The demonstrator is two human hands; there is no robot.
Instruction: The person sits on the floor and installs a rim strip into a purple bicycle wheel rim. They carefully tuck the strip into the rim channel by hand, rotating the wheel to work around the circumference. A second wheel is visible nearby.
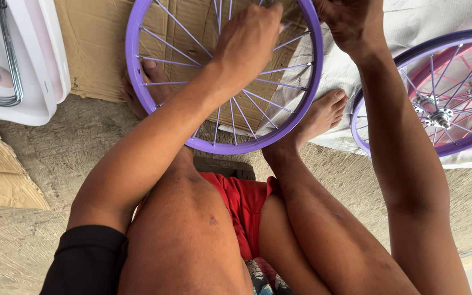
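— Where is the purple wheel rim (226, 143)?
— Upright on the floor (66, 158), between the person's bare feet, over cardboard (96, 49).
— And the hands?
— The left hand (249, 41) is clenched on the spokes (258, 101) inside the rim. The right hand (350, 22) grips the rim's top edge. More purple wheels (443, 93) lie to the right.

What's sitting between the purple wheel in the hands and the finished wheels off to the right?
In the head view, a white sheet covers that stretch, and the person's bare foot rests on its edge between the purple wheel and the stacked wheels.
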